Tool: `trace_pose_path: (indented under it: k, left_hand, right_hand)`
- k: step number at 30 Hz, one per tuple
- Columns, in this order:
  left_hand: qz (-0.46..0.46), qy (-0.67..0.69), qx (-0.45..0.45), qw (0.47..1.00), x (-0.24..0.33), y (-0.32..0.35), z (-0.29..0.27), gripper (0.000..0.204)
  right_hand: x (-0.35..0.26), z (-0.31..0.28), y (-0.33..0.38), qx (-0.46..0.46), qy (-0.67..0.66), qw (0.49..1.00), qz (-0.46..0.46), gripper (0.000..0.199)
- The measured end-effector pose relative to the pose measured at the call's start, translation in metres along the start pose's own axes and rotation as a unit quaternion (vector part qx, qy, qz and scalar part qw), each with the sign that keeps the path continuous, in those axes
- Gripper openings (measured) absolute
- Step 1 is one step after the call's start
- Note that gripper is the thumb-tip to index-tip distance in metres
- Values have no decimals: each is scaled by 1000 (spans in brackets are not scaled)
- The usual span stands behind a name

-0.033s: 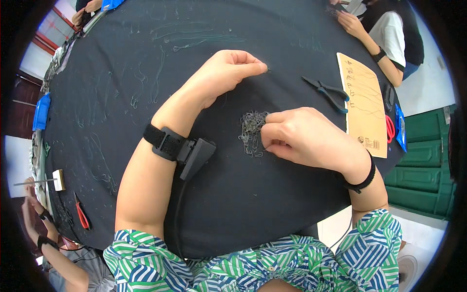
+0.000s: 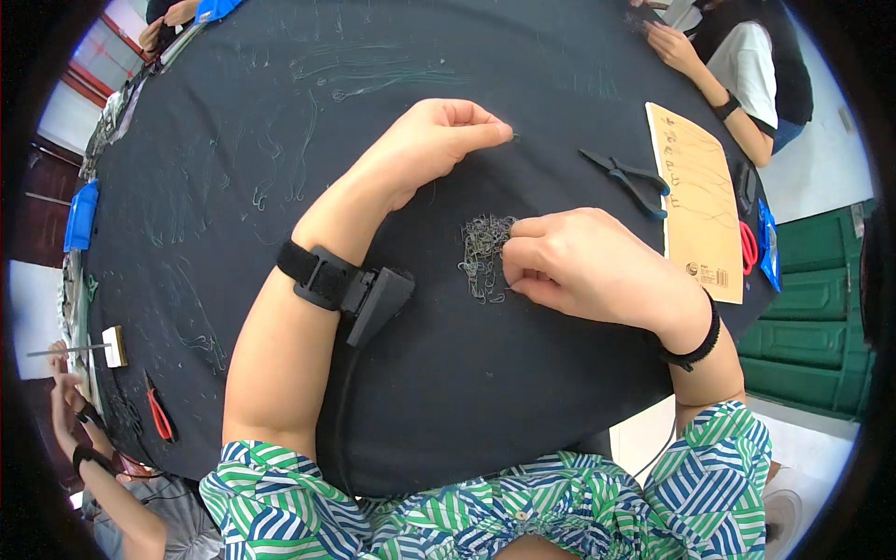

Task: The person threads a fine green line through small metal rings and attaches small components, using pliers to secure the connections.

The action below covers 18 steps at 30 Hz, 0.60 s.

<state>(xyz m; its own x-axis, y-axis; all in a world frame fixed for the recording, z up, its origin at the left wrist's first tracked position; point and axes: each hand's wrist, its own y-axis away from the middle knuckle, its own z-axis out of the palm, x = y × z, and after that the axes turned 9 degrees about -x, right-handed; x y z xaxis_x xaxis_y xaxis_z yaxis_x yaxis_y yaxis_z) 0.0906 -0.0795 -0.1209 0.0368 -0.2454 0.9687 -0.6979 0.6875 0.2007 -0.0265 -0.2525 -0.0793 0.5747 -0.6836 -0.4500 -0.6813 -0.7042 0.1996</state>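
Note:
My left hand [image 2: 455, 131] is raised over the dark cloth, thumb and forefinger pinched together. A tiny bit of thin green line [image 2: 517, 138] shows at its fingertips. Lower and to the right, my right hand [image 2: 569, 257] has its fingers curled together at the right edge of a small heap of bent wire pieces [image 2: 483, 250], which look like hooks or snaps. Whether these fingers hold one of the pieces is hidden. Several thin green lines [image 2: 392, 79], some with hook-shaped ends, lie on the far side of the cloth.
Blue-handled pliers [image 2: 627, 177] lie right of my left hand, by a tan paper envelope [image 2: 695, 205]. Red-handled scissors [image 2: 749, 248] and a blue packet [image 2: 769, 245] are beyond it. Red pliers [image 2: 160, 411] lie far left. Co-workers' arms [image 2: 705, 79] reach in at the edges.
My hands keep almost the same place and pose. At the left edge, a co-worker's hands and forearms have shifted slightly.

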Motion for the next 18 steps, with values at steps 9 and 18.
trace_pose_path:
  k: [9, 18]
  left_hand:
    - [-31, 54, -21, 998, -1, 2, 4, 19]
    - [-19, 14, 10, 1000, 1, 1, 4, 19]
  right_hand:
    - [32, -14, 14, 175, -49, 982, 61, 7]
    - [17, -3, 11, 56, -36, 998, 0, 6]
